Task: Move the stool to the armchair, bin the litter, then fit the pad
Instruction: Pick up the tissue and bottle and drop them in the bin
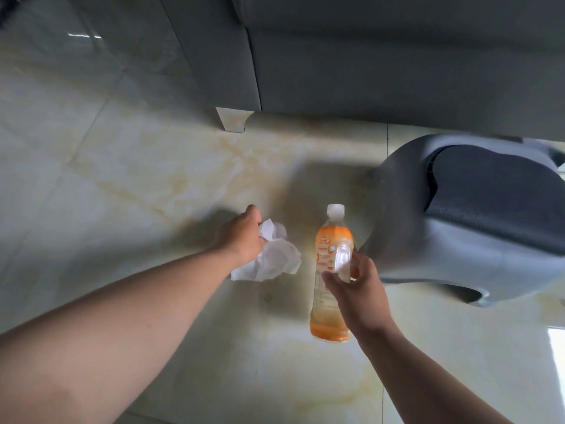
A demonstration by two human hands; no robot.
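Observation:
My left hand (pixel 241 237) is closed on a crumpled white tissue (pixel 272 258) just above the tiled floor. An orange drink bottle (pixel 331 240) with a white cap lies on the floor to its right, cap pointing away from me. My right hand (pixel 360 292) hovers over the bottle's middle and pinches a small clear plastic piece (pixel 343 258) between thumb and fingers. A pale grey stool (pixel 458 255) with a dark recessed top (pixel 495 191) stands close on the right, in front of the grey armchair (pixel 367 71).
The armchair's white leg (pixel 234 119) stands on the glossy cream floor tiles (pixel 137 179). The stool sits right beside the bottle and my right hand. Open floor stretches to the left and towards me.

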